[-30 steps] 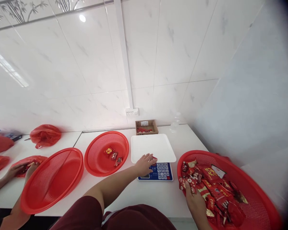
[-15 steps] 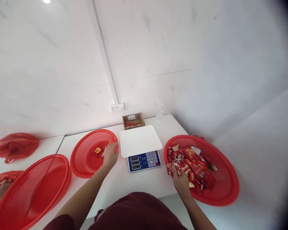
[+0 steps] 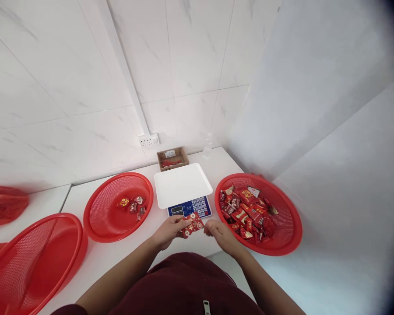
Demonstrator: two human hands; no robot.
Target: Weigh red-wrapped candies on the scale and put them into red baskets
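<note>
My left hand is closed on a small red packet with a white and gold flower pattern, held in front of the scale. Just right of the packet, my right hand has its fingers curled in; whatever may be in them is hidden. Behind both hands stands a scale with a white pan and a blue keypad. To the right, a red mesh basket holds many red-wrapped sweets. Several wrapped sweets lie in the left red basket.
A large red basket stands at the far left, with a red bag behind it. Near the wall are a small cardboard box with red pieces inside and a clear bottle. A socket is on the wall.
My left hand has left the left basket, where more sweets now show. My right hand has come out of the right basket. The flowered packet from my right hand is now in my left.
</note>
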